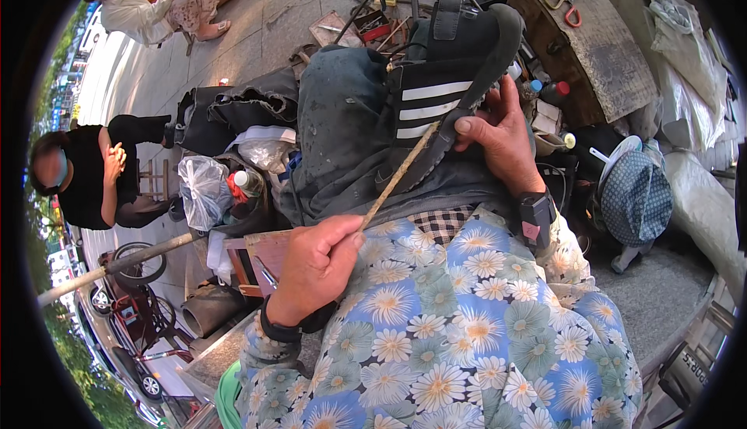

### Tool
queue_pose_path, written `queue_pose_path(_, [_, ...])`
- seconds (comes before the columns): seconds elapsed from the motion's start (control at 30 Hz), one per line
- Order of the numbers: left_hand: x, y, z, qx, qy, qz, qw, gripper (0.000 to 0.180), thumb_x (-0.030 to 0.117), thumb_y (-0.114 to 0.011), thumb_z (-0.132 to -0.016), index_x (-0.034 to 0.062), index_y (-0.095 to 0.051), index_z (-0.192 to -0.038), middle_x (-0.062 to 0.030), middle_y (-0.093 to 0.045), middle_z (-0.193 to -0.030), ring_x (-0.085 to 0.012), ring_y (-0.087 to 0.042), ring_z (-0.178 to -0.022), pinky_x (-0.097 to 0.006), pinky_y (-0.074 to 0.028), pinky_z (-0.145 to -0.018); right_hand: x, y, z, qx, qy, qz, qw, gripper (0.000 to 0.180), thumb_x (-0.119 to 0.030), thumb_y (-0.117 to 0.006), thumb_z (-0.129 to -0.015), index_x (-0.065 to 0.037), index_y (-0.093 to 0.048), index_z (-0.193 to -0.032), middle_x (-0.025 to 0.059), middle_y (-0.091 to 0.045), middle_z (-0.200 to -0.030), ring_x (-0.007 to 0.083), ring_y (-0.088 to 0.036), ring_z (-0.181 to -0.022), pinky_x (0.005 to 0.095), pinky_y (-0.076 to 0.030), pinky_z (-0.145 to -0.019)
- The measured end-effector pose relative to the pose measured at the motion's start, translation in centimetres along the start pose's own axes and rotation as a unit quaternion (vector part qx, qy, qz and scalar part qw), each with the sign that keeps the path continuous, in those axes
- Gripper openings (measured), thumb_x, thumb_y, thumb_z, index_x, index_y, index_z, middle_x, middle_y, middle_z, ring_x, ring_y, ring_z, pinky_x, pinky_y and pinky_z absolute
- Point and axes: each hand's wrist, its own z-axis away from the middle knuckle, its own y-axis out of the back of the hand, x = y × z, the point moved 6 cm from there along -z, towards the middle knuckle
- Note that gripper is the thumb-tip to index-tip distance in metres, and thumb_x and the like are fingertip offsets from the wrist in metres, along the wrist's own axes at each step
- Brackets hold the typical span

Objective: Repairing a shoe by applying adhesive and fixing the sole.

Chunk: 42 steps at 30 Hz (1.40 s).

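A black shoe (436, 77) with white stripes lies on its side across my dark-trousered lap, its sole edge toward the right. My right hand (502, 135) grips it by the sole, the thumb bent near the sole's edge and the other fingers partly hidden. Between the thumb and fingers of my left hand (320, 265) is a thin yellowish-brown stick (401, 172), slanting up and to the right. Its far tip meets the shoe where the striped upper joins the sole. Whether the tip carries anything is too small to make out.
At the back right stands a wooden box (615, 59) with scissors (572, 16) on top. Capped bottles (554, 93) sit beside it, and tools lie beyond my knees. Plastic bags (204, 191) are at the left. Two seated people (89, 168) are farther off.
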Motion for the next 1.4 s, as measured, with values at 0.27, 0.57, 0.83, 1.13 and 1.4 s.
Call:
queue_pose_path(0.27, [-0.6,-0.4,-0.4,-0.012,0.015,0.000,1.000,0.017,0.000,-0.059,-0.083,-0.0041,-0.063,-0.098,-0.0125,-0.063,-0.073,-0.0143,-0.058,-0.058,-0.025,-0.043,-0.055,0.0,0.1,0.0,-0.009,0.005,0.003,1.000,0.103,-0.001,-0.076,-0.071,-0.008,-0.007,-0.147,0.0196,-0.047,-0.122,0.0164,-0.063,-0.076,0.0258,-0.054,-0.057])
queue_pose_path(0.57, [-0.6,-0.8,-1.4,-0.010,-0.029,-0.008,0.999,0.020,-0.002,-0.060,-0.082,-0.0043,-0.063,-0.101,-0.0137,-0.067,-0.082,-0.0132,-0.062,-0.063,-0.024,-0.046,-0.058,0.0,0.1,0.1,-0.030,0.000,0.010,0.999,0.099,0.002,-0.074,-0.073,-0.010,-0.009,-0.148,0.0170,-0.046,-0.124,0.0149,-0.062,-0.076,0.0262,-0.054,-0.059])
queue_pose_path(0.83, [-0.2,-1.4,-2.3,-0.017,-0.042,-0.003,0.999,0.019,-0.003,-0.060,-0.082,-0.0048,-0.063,-0.100,-0.0146,-0.067,-0.080,-0.0142,-0.063,-0.063,-0.025,-0.047,-0.059,-0.1,0.0,0.1,-0.032,-0.007,0.012,0.999,0.100,0.001,-0.074,-0.073,-0.009,-0.009,-0.148,0.0166,-0.046,-0.123,0.0141,-0.061,-0.077,0.0261,-0.054,-0.060])
queue_pose_path(1.13, [-1.6,-1.7,-1.7,-0.071,0.113,0.122,0.984,0.018,0.004,-0.051,-0.091,-0.0053,-0.062,-0.102,0.0005,-0.054,-0.063,-0.0038,-0.047,-0.052,-0.020,-0.037,-0.049,-0.5,-0.6,0.1,0.014,0.006,0.035,0.999,0.101,-0.001,-0.074,-0.069,-0.003,-0.008,-0.146,0.0182,-0.049,-0.118,0.0143,-0.061,-0.075,0.0257,-0.052,-0.056])
queue_pose_path(1.4, [-1.7,-1.6,-1.1,-0.074,0.146,0.149,0.975,0.017,0.004,-0.051,-0.091,-0.0044,-0.062,-0.100,0.0016,-0.054,-0.063,-0.0036,-0.047,-0.052,-0.021,-0.036,-0.048,-0.5,-0.7,0.0,0.012,0.008,0.034,0.999,0.100,-0.002,-0.073,-0.069,-0.003,-0.009,-0.146,0.0176,-0.050,-0.116,0.0145,-0.061,-0.074,0.0257,-0.051,-0.055])
